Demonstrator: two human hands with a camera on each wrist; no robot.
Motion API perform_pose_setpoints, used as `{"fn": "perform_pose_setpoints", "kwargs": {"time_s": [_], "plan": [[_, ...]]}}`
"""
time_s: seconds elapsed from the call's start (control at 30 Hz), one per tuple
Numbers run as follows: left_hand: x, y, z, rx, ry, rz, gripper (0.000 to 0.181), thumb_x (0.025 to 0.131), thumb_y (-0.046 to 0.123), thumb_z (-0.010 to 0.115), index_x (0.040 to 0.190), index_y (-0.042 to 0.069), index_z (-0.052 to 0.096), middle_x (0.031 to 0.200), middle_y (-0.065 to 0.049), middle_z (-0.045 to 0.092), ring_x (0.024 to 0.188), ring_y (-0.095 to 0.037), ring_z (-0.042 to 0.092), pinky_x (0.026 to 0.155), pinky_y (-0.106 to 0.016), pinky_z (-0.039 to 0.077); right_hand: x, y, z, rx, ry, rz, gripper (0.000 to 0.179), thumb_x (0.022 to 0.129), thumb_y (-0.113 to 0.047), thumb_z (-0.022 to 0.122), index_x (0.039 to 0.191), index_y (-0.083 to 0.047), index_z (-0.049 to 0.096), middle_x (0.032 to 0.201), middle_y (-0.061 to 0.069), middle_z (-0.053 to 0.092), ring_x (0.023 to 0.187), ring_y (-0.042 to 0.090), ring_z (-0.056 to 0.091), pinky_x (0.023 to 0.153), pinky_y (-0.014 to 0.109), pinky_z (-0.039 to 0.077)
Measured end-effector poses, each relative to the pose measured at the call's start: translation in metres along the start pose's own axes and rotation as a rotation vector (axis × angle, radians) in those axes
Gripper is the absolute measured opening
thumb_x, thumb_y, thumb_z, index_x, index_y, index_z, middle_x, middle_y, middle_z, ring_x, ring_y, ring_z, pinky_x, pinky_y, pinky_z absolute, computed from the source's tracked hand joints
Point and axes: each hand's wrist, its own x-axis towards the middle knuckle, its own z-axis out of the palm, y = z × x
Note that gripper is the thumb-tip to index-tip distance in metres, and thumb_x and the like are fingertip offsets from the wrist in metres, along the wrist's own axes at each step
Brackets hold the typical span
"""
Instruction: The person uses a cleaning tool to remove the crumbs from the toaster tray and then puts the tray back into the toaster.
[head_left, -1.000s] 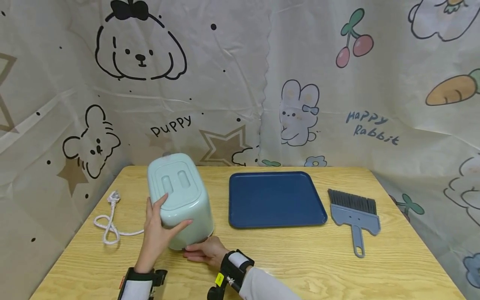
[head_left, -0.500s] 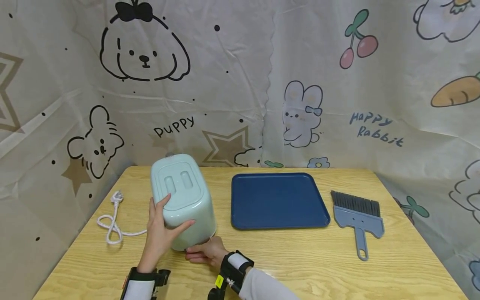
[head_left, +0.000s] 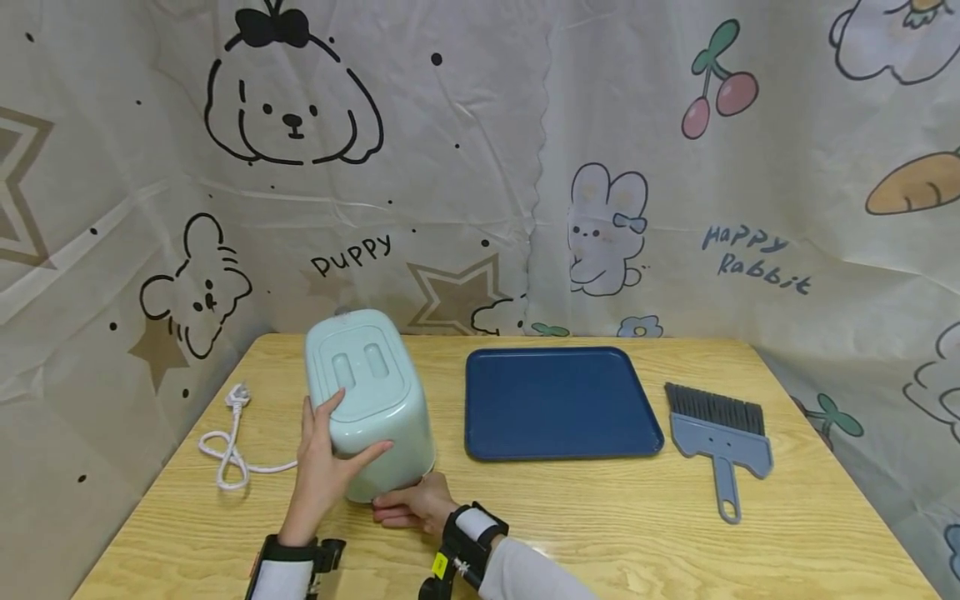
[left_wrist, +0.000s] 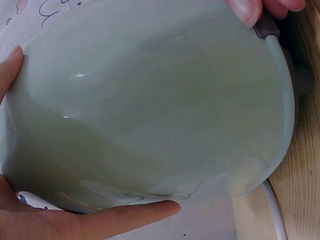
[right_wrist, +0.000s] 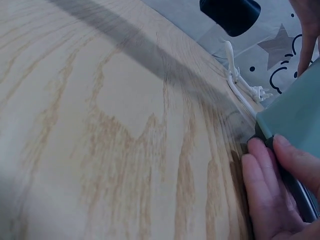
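Note:
A rounded, mint-green countertop appliance [head_left: 397, 450] stands on the left part of the table, its upper face marked by two oval recesses. My left hand [head_left: 324, 471] holds it, fingers spread over the left side and top edge, thumb along the near face. Low on the near face, my right hand [head_left: 418, 502] pinches a small dark tab [left_wrist: 266, 26] at the bottom rim between thumb and fingers. The right wrist view shows the dark base edge beside those fingers. A white cord with a plug [head_left: 237, 398] lies looped at the appliance's left.
A dark blue tray [head_left: 562, 404] lies on the wooden table [head_left: 600, 533], right of the appliance. Further right is a grey-blue hand brush [head_left: 720, 442] with dark bristles. A cartoon-printed cloth [head_left: 465, 192] hangs behind and around the table.
The head view has shifted slightly, so everything sits a little further right in it. Both hands keep the same places on the appliance.

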Motion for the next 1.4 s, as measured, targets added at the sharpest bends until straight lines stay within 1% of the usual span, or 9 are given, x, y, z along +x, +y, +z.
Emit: {"fn": "perform_pose_setpoints", "kwargs": {"time_s": [0.2, 0.37, 0.5, 0.67, 0.8, 0.93, 1.1, 1.23, 1.4], "plan": [[-0.0018, 0.0003, -0.0025, 0.007, -0.005, -0.013, 0.089, 0.063, 0.018, 0.081, 0.134, 0.006, 0.03, 0.143, -0.03, -0.001, 0.124, -0.051, 0.018, 0.092, -0.065, 0.031, -0.0002, 0.0023, 0.0026, -0.011, 0.007, -0.019, 0.034, 0.066, 0.009, 0.072, 0.092, 0.009, 0.049, 0.076, 0.024, 0.065, 0.067, 0.03, 0.065, 0.058, 0.034, 0.056], [-0.0007, 0.0004, -0.0036, 0.017, -0.024, -0.02, 0.088, 0.064, 0.019, 0.08, 0.135, 0.008, 0.029, 0.143, -0.031, -0.003, 0.124, -0.052, 0.016, 0.092, -0.066, 0.029, -0.0002, 0.0024, 0.003, -0.014, 0.014, -0.022, 0.038, 0.065, 0.009, 0.073, 0.094, 0.008, 0.048, 0.075, 0.023, 0.065, 0.067, 0.03, 0.065, 0.058, 0.035, 0.056], [0.0012, 0.0007, -0.0023, 0.018, -0.028, 0.001, 0.088, 0.064, 0.02, 0.08, 0.135, 0.008, 0.029, 0.143, -0.03, -0.002, 0.124, -0.052, 0.018, 0.091, -0.066, 0.031, 0.0005, 0.0021, 0.0013, -0.007, 0.017, -0.013, 0.039, 0.065, 0.009, 0.072, 0.095, 0.009, 0.048, 0.076, 0.023, 0.065, 0.067, 0.03, 0.065, 0.059, 0.035, 0.056], [0.0002, 0.0003, -0.0018, 0.018, -0.015, 0.017, 0.089, 0.063, 0.02, 0.081, 0.134, 0.007, 0.03, 0.143, -0.029, 0.001, 0.124, -0.05, 0.019, 0.091, -0.064, 0.033, 0.0005, 0.002, 0.0004, 0.032, 0.0, 0.013, 0.034, 0.068, 0.011, 0.069, 0.094, 0.012, 0.048, 0.078, 0.025, 0.065, 0.07, 0.031, 0.065, 0.062, 0.036, 0.056], [-0.001, 0.0001, -0.0024, 0.02, -0.022, 0.009, 0.089, 0.063, 0.021, 0.081, 0.134, 0.007, 0.029, 0.144, -0.028, 0.001, 0.124, -0.05, 0.02, 0.091, -0.064, 0.033, -0.0003, 0.0015, 0.0004, 0.044, -0.001, 0.049, 0.033, 0.07, 0.01, 0.068, 0.096, 0.013, 0.049, 0.08, 0.025, 0.065, 0.072, 0.03, 0.065, 0.064, 0.037, 0.056], [-0.0008, 0.0004, -0.0029, 0.024, -0.025, 0.004, 0.089, 0.064, 0.022, 0.081, 0.134, 0.007, 0.029, 0.144, -0.027, 0.001, 0.124, -0.049, 0.021, 0.091, -0.064, 0.033, -0.0009, 0.0005, 0.0006, 0.043, -0.009, 0.065, 0.031, 0.071, 0.01, 0.067, 0.097, 0.014, 0.05, 0.083, 0.026, 0.064, 0.074, 0.031, 0.065, 0.066, 0.037, 0.056], [-0.0005, -0.0006, -0.003, 0.03, -0.017, 0.0, 0.089, 0.064, 0.022, 0.081, 0.134, 0.008, 0.029, 0.144, -0.027, 0.001, 0.124, -0.049, 0.02, 0.092, -0.064, 0.033, -0.0014, 0.0003, 0.0013, 0.051, -0.021, 0.057, 0.03, 0.072, 0.01, 0.066, 0.096, 0.015, 0.049, 0.083, 0.027, 0.064, 0.076, 0.032, 0.065, 0.067, 0.037, 0.056], [-0.0007, -0.0005, -0.0023, 0.029, -0.023, 0.0, 0.089, 0.064, 0.023, 0.08, 0.135, 0.007, 0.029, 0.143, -0.03, 0.0, 0.124, -0.051, 0.019, 0.092, -0.064, 0.032, -0.0019, 0.0021, 0.0009, 0.038, -0.002, 0.032, 0.032, 0.07, 0.01, 0.068, 0.095, 0.014, 0.048, 0.08, 0.025, 0.065, 0.073, 0.03, 0.065, 0.064, 0.036, 0.056], [-0.0004, 0.0006, -0.0023, 0.03, -0.033, -0.019, 0.089, 0.064, 0.024, 0.08, 0.135, 0.008, 0.028, 0.144, -0.029, -0.001, 0.124, -0.05, 0.019, 0.093, -0.063, 0.033, -0.002, 0.0032, 0.0015, 0.013, 0.015, 0.005, 0.03, 0.068, 0.01, 0.07, 0.09, 0.014, 0.051, 0.078, 0.024, 0.065, 0.07, 0.028, 0.066, 0.062, 0.035, 0.056]]}}
